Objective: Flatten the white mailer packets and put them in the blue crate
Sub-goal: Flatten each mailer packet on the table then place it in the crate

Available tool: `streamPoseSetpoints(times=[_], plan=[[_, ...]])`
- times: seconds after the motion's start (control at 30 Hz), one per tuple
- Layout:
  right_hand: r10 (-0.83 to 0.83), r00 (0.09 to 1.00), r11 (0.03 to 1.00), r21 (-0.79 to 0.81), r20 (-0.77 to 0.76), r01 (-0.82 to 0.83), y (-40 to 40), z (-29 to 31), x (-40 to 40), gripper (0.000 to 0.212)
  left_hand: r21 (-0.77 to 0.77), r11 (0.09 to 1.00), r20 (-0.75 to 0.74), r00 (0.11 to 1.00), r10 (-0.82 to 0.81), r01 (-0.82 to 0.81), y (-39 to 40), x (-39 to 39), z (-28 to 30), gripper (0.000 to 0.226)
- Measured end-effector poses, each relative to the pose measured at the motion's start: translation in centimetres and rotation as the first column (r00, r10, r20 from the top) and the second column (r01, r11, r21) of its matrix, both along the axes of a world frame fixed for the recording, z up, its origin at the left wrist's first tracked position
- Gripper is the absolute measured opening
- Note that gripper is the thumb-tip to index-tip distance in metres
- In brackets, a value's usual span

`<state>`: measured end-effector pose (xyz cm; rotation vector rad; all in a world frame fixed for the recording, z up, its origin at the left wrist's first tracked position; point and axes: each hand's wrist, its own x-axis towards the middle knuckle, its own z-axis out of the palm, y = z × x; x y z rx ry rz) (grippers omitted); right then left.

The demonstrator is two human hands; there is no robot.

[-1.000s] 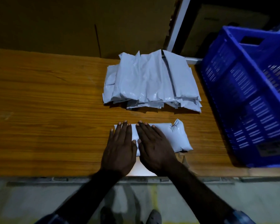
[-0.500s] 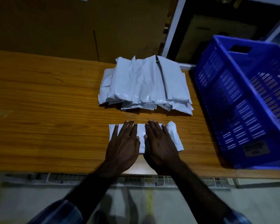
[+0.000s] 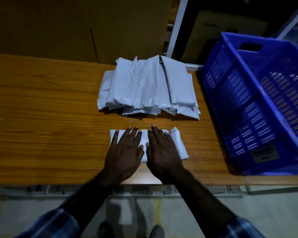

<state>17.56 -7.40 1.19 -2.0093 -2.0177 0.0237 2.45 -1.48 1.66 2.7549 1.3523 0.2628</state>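
Note:
One white mailer packet lies flat near the front edge of the wooden table. Both palms press down on it side by side with straight fingers: my left hand covers its left half, my right hand its middle. Only the packet's crumpled right end and left corner show. Behind it sits a pile of several white mailer packets. The blue crate stands at the table's right end, with nothing visible inside it.
A brown cardboard wall rises behind the table. A white shelf post stands behind the pile. Below the table's front edge is a pale floor with my feet in view.
The packet has been pressed flatter, and both hands have slid a little to the left over it. The view has shifted, so the crate sits further right.

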Motion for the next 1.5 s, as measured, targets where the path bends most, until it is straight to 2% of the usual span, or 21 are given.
streamPoseSetpoints(times=[0.07,0.17,0.27,0.33,0.43,0.67,0.8,0.9,1.03,1.13,1.3,1.4,1.5], plan=[[0.021,0.999,0.999,-0.033,-0.037,-0.023,0.4,1.2,0.7,0.052,0.0,1.0,0.005,1.0,0.0,0.0,0.1,0.3,0.4,0.057],[-0.014,0.998,1.0,0.012,0.056,0.013,0.9,2.2,2.7,0.051,0.005,0.999,0.008,0.999,-0.039,0.039,0.1,1.5,0.9,0.058],[-0.043,0.994,0.997,-0.062,0.102,0.049,0.6,1.6,4.1,0.056,0.008,0.998,-0.011,0.998,-0.06,0.061,-0.2,2.9,0.8,0.058],[-0.05,0.997,0.994,-0.094,0.057,0.056,0.3,0.8,4.4,0.058,0.005,0.998,-0.013,0.998,-0.057,0.057,-0.3,3.1,0.5,0.057],[-0.083,0.996,0.995,-0.052,-0.023,0.082,0.1,0.4,4.2,0.057,0.036,0.997,0.003,0.997,-0.075,0.074,-0.2,3.0,-0.2,0.056],[-0.095,0.995,0.995,-0.012,-0.003,0.095,-0.2,0.0,4.0,0.056,0.058,0.993,-0.007,0.995,-0.099,0.099,-0.1,3.0,-0.3,0.056],[-0.087,0.996,0.995,-0.049,0.028,0.088,-0.1,0.1,4.1,0.058,-0.034,0.994,-0.023,0.995,-0.102,0.101,0.1,2.9,-0.1,0.06],[-0.065,0.997,0.992,-0.101,0.049,0.069,0.3,1.0,3.9,0.062,-0.085,0.993,0.034,0.997,-0.074,0.076,0.7,2.3,1.1,0.067],[0.025,0.999,1.0,-0.007,0.033,-0.025,0.7,1.8,2.0,0.056,-0.002,0.998,0.017,0.998,-0.056,0.056,0.9,0.1,1.6,0.059],[0.071,0.996,0.997,0.018,0.052,-0.073,0.5,1.0,0.9,0.053,-0.029,0.998,0.008,0.999,-0.054,0.054,0.7,-0.6,0.7,0.057],[0.078,0.995,0.985,0.151,0.056,-0.085,0.2,-0.1,1.1,0.05,-0.047,0.997,-0.011,0.998,-0.057,0.057,0.7,-0.7,0.1,0.059],[0.077,0.994,0.985,0.149,0.08,-0.088,0.4,-0.3,1.0,0.05,-0.067,0.996,-0.027,0.998,-0.065,0.063,0.8,-0.7,0.2,0.06],[0.071,0.993,0.994,0.072,0.099,-0.078,0.5,-0.5,1.1,0.051,-0.087,0.994,-0.047,0.996,-0.077,0.073,0.9,-0.7,0.4,0.061]])
